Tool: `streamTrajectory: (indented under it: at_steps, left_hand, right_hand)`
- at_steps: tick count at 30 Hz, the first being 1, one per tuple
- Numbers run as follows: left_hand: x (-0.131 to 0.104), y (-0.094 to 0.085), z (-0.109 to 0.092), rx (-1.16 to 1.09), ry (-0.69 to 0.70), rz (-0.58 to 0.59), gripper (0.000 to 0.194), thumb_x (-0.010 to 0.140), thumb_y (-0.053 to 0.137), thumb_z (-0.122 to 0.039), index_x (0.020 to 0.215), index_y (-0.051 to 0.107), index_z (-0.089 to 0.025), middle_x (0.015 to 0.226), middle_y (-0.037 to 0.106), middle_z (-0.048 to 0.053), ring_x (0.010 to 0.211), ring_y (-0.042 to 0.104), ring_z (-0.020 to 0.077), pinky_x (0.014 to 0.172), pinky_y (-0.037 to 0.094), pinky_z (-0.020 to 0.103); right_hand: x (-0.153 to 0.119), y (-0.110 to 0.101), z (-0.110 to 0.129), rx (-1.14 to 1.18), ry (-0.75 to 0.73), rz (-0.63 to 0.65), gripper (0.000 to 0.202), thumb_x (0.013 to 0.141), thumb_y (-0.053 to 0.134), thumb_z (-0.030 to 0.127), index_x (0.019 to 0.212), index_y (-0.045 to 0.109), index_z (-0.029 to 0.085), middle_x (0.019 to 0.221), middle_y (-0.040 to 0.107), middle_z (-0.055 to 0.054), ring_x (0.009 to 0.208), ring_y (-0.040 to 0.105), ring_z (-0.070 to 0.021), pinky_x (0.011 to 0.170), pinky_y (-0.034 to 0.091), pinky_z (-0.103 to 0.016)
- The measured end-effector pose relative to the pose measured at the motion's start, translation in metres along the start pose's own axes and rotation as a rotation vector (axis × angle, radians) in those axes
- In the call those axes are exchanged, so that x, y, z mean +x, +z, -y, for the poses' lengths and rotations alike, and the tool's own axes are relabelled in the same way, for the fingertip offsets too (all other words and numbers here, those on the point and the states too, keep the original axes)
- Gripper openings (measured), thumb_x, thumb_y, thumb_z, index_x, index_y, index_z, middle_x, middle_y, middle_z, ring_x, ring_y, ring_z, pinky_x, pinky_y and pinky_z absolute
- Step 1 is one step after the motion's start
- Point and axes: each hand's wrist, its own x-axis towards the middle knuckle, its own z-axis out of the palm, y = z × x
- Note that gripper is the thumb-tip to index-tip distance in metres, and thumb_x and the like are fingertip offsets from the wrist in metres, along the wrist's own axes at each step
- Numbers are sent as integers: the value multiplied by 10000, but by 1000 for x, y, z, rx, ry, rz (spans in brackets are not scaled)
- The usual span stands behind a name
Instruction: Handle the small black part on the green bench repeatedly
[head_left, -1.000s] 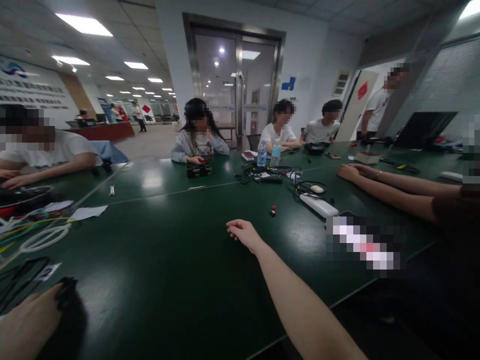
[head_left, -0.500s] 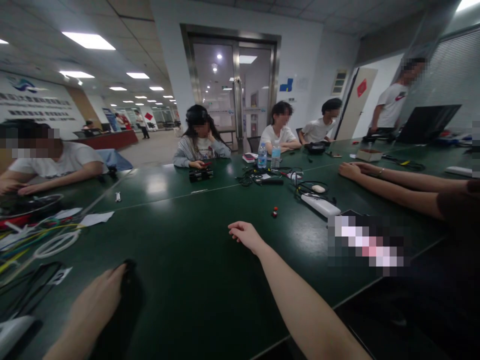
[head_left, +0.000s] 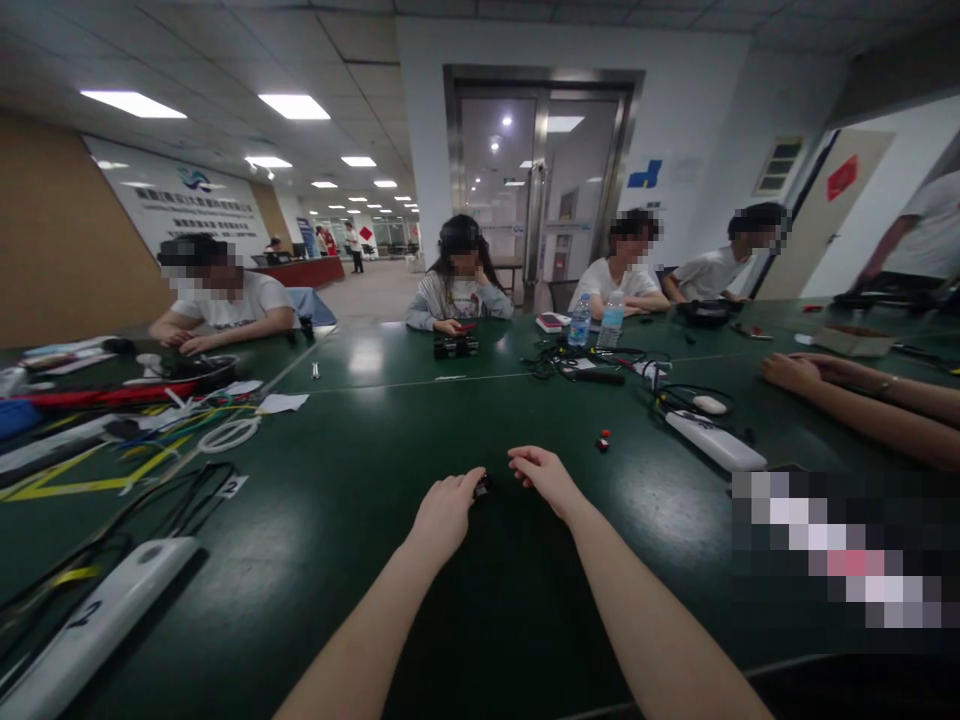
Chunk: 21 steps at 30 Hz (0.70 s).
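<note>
My left hand (head_left: 444,515) is closed around a small dark object (head_left: 482,487) with a pale patch, just above or on the green table (head_left: 315,560); most of the object is hidden by the fingers, so its kind cannot be told. Just to the right, my right hand (head_left: 547,477) hovers with loosely bent fingers that point toward the object without touching it. Nothing shows between these fingers, which look apart. A small red and black item (head_left: 603,440) lies on the table beyond my right hand.
On the left lie a white power strip (head_left: 112,620) marked 2, black cables and a coiled white cable (head_left: 229,433). Another power strip (head_left: 716,440) lies at right, near a co-worker's hands (head_left: 795,372). Two bottles (head_left: 580,322) stand farther back. Several people sit around the table.
My left hand has come from the lower left to the middle, bringing the small dark object close to my right hand. The camera has turned left; my right hand keeps nearly the same pose.
</note>
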Motion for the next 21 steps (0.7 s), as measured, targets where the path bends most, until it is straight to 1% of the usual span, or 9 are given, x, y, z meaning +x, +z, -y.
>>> streamTrajectory:
  at_steps: [3,8,11,14,18,21]
  left_hand:
    - [-4,0,0,-79,15,-8,466,815,429,-151,1263,350,-255,1048,573,59,997,519,216,896,385,388]
    - [-8,-2,5,-229,-31,6,458,815,425,-148,1252,351,-262,1036,562,32,974,521,176,881,402,324]
    - [-8,-2,8,-309,-58,7,433,820,418,-158,1237,358,-254,1032,561,28,981,518,166,878,409,309]
    - [-6,-1,9,-378,-67,10,409,823,413,-161,1217,363,-257,1012,567,15,964,527,154,868,417,300]
    - [-5,-1,10,-413,-47,14,407,818,411,-146,1209,363,-246,996,573,22,973,527,157,873,418,299]
    - [-5,-1,10,-424,-46,16,408,816,424,-154,1209,365,-242,999,567,25,956,535,158,861,432,299]
  right_hand:
    - [0,1,1,-18,-6,3,257,779,490,245,1011,573,173,927,609,-55,746,561,-129,616,454,-251]
    - [-3,5,6,-88,-28,27,252,783,478,219,1011,576,178,941,617,-64,755,570,-142,611,453,-270]
    - [-6,7,12,-153,-76,67,251,768,491,176,995,598,178,944,626,-56,825,571,-152,715,450,-303]
    - [-13,8,20,-209,-130,133,262,732,524,136,966,630,192,946,631,-37,893,561,-156,820,415,-315]
    - [-22,10,29,-381,-224,223,249,733,550,202,962,642,228,986,614,-29,883,550,-175,787,421,-324]
    - [-25,13,30,-473,-266,253,264,733,571,264,990,629,252,982,600,-26,861,544,-182,751,430,-324]
